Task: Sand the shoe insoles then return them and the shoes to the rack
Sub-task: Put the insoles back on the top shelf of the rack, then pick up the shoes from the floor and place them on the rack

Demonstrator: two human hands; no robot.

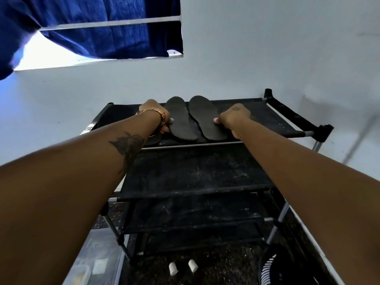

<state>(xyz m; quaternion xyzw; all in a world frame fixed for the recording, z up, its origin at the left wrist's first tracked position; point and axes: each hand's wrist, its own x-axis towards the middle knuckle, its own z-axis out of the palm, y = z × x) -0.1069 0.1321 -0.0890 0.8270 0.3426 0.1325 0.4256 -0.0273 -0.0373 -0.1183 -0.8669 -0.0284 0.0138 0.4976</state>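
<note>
Nearest us, on the floor, a clear plastic storage bin [90,262] holds pale items too blurred to name. Above, on the top shelf of the black fabric-tiered shoe rack [197,171], our left hand [158,114] pinches one flat dark grey foam insole [181,120] and our right hand [232,118] pinches the other [207,118]. Both heels overhang the front rail; we judge that letting go too early could tip them off.
</note>
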